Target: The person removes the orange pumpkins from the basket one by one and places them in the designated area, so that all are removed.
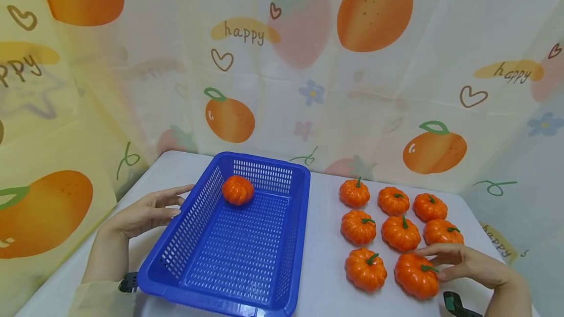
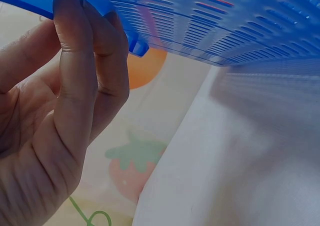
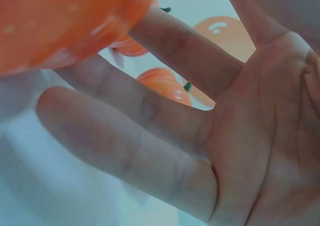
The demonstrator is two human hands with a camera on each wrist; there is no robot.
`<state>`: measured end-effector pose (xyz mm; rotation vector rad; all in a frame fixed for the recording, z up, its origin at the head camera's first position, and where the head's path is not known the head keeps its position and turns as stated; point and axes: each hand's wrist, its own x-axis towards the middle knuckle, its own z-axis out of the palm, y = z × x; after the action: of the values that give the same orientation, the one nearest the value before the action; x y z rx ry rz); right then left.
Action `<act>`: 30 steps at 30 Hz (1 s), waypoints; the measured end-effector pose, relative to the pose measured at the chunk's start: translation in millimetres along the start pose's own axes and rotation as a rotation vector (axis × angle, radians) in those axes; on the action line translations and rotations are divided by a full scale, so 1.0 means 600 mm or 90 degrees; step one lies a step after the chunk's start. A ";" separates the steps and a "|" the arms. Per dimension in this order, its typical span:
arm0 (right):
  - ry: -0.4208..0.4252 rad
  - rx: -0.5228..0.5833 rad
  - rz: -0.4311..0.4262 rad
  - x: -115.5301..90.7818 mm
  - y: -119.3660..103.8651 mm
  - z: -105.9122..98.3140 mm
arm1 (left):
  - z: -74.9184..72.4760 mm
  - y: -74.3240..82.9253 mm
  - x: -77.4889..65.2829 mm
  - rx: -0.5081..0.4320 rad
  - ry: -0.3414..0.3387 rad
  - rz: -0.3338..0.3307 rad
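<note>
My left hand [image 1: 147,212] is beside the left side of a blue plastic basket [image 1: 304,219]. Its fingertips reach up to the outer edge of the rim in the left wrist view. Inside the basket, toward the far left corner, sits one small orange pumpkin [image 1: 238,191]. On the right, my right hand [image 1: 471,265] holds the nearest right-hand pumpkin [image 1: 416,276] of a group, thumb beside its green stem and fingers round the far side. The right wrist view shows this pumpkin [image 3: 65,26] large at top left, hiding some fingertips.
Several more orange pumpkins stand in rows on the white table [image 1: 326,258], right of the basket; one [image 1: 365,269] is just left of the held pumpkin. Fruit-printed cloth [image 1: 273,87] hangs behind the table and along its sides.
</note>
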<state>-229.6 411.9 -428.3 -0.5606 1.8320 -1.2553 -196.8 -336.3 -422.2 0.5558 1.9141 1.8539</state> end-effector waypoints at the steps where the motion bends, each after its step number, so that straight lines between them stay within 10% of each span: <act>1: 0.002 -0.001 0.002 0.000 -0.001 0.000 | 0.000 0.000 0.000 -0.002 0.000 0.000; 16: -0.008 -0.047 -0.081 -0.010 -0.054 -0.003 | 0.000 0.000 0.000 -0.004 -0.005 0.000; 30: 0.083 -0.358 -0.180 0.028 -0.184 0.019 | -0.002 0.000 -0.001 -0.005 -0.008 -0.003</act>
<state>-239.2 349.1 -335.9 -1.0945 2.2886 -0.9539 -197.3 -337.6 -422.4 0.5572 1.8977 1.8503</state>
